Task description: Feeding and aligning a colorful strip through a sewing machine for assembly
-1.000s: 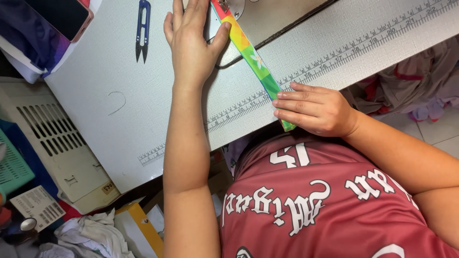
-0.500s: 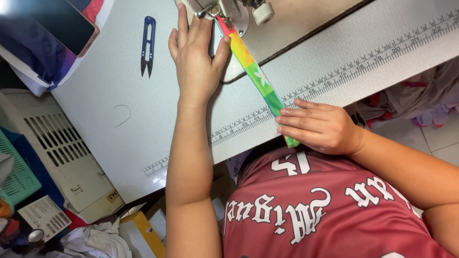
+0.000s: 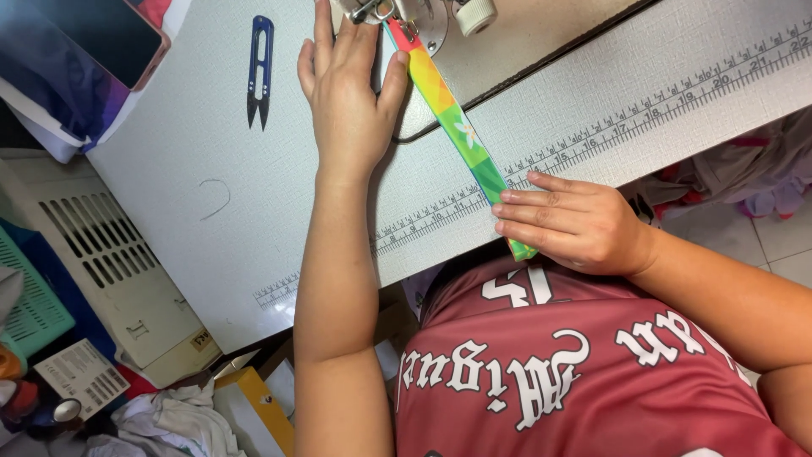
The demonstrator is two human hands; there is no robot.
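One rainbow strap [image 3: 457, 127], two hands, left hand [image 3: 351, 101] flat, right hand [image 3: 571, 224] seemingly pinching

- A pair of blue thread snips [image 3: 259, 69] lies on the white table [image 3: 169, 178] at eleven o'clock, blades pointing toward the person.
- A dark phone [image 3: 101, 34] sits at the ten o'clock corner on blue-purple cloth [image 3: 51, 101].
- A cream slotted panel [image 3: 110, 262] stands below the table at nine o'clock.
- A green basket [image 3: 30, 305] shows at the left edge.
- White rags [image 3: 182, 423] and a yellow box [image 3: 258, 402] lie on the floor at seven o'clock.
- Heaped cloth [image 3: 744, 169] sits at three o'clock.
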